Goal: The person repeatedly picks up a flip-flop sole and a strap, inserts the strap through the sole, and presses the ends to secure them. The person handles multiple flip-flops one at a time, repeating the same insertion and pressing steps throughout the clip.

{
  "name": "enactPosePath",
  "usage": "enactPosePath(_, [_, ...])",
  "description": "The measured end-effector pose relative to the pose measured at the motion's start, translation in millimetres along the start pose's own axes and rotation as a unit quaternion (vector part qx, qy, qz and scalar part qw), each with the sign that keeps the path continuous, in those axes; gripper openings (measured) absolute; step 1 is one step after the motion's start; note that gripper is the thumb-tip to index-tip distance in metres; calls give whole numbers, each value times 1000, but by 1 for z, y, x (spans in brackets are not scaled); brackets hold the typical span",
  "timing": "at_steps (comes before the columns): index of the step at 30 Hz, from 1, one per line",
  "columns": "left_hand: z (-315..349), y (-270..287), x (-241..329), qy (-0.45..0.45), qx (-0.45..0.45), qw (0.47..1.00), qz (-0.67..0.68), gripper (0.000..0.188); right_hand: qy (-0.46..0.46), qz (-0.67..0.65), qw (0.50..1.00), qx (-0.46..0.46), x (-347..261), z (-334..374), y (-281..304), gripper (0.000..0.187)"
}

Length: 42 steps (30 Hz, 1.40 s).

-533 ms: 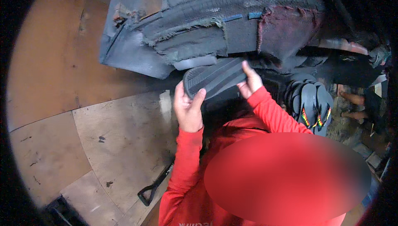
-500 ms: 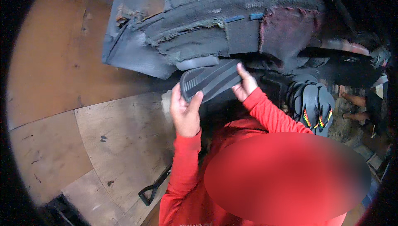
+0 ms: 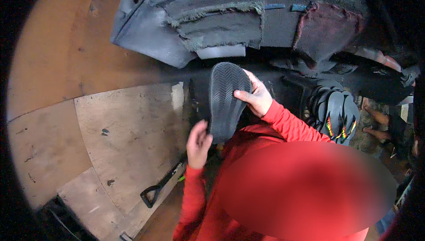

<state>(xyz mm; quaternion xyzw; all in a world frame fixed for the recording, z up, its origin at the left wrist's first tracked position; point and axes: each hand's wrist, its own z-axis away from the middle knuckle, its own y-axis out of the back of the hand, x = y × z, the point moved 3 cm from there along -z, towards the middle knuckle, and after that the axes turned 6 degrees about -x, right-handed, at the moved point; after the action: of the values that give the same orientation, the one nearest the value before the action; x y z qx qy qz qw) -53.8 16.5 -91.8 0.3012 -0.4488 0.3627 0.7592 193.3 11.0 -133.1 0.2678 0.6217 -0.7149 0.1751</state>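
Observation:
A dark grey flip-flop sole (image 3: pixel 225 101) stands on end in front of me, its herringbone tread facing up to the view. My right hand (image 3: pixel 259 97) grips its right edge near the upper end, with the thumb across the tread. Beside the lower left edge is my left hand (image 3: pixel 199 146), fingers apart and holding nothing; I cannot tell if its tips touch the sole. Whether a strap sits on the far side is hidden. To the right lies a pile of dark flip-flops (image 3: pixel 335 112) with colourful straps.
A dark bench (image 3: pixel 279 28) covered in frayed, patched cloth curves across the far side. Wooden boards (image 3: pixel 128 130) spread at the left, with a black D-shaped handle (image 3: pixel 152 195) near the front. A person's legs (image 3: pixel 378 117) show at the far right.
The sole has turned from its striped face to its herringbone tread and swung more upright. My left hand has let go of it and moved down, while my right hand has kept hold.

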Motion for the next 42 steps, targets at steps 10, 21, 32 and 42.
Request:
enactPosePath(10, [-142,-86,75,-218,37,968,-121,22,-153,255,945,136,-7,49,30,47])
enactPosePath(21, [-76,-84,72,-191,92,927,309,35,-17,-224,949,220,27,17,85,38])
enactPosePath(32, [54,-1,39,-191,164,954,163,50,-90,-222,968,80,24,-11,-32,24])
enactPosePath(42, [-70,-24,15,-110,-42,993,17,48,-17,-34,994,107,9,7,-11,18])
